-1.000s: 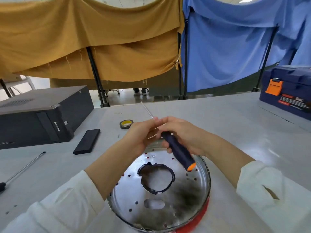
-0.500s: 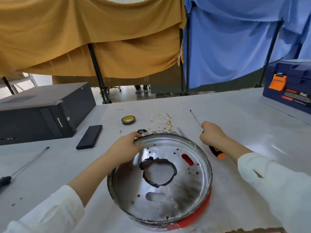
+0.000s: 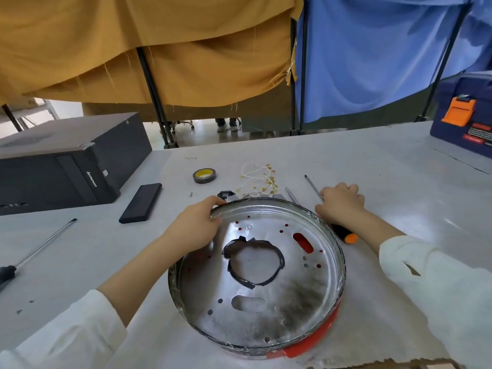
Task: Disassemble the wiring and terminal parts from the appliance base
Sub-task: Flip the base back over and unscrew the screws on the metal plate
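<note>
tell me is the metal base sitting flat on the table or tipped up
Tipped up. The left hand holds the metal base by its far rim, which looks raised; the near red edge rests on the table.

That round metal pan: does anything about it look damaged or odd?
Yes. The metal base has dark, soot-like smudging across its near floor, and the black ring around its centre hole looks torn and crooked.

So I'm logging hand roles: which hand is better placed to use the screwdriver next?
Probably the right hand: it already grips the orange-tipped screwdriver beside the appliance base, while the left hand holds the base's rim.
</note>
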Tool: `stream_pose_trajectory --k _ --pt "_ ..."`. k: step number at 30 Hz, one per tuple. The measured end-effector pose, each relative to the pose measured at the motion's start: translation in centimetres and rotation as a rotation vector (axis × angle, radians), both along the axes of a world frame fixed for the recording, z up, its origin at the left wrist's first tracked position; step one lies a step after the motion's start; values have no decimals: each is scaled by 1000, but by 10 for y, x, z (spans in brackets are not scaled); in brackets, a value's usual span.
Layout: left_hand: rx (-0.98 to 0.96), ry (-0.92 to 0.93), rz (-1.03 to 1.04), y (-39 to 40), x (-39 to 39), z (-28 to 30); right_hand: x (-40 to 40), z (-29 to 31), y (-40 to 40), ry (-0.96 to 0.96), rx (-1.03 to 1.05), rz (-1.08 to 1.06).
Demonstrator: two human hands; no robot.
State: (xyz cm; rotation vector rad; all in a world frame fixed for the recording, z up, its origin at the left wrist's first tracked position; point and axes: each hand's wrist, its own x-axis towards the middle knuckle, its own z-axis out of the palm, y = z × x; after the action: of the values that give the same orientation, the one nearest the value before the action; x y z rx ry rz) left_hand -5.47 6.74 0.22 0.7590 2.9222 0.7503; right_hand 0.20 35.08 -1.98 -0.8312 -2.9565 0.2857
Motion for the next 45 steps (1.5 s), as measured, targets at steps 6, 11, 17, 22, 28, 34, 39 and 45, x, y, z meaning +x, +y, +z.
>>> stream_pose_trajectory --k 6,11,17,22,28,34,39,45 --pt "-33 27 22 2 0 -1 32 48 -20 -119 -546 224" --pt "-152 65 118 -1 2 -2 47 47 -32 -300 -497 299" --pt "-264 74 217 -32 -3 0 48 40 -67 -148 -802 258" --pt "-299 103 291 -65 -15 2 37 37 -114 -115 -842 302" --pt "-300 95 329 -85 -23 3 31 38 -141 -65 -914 264" --pt "-306 292 270 -64 -19 25 39 63 -113 46 -926 227" --pt "-129 137 47 -16 -6 42 63 84 -58 24 -855 179" --pt "42 -184 -135 20 9 23 95 78 -2 10 -789 52"
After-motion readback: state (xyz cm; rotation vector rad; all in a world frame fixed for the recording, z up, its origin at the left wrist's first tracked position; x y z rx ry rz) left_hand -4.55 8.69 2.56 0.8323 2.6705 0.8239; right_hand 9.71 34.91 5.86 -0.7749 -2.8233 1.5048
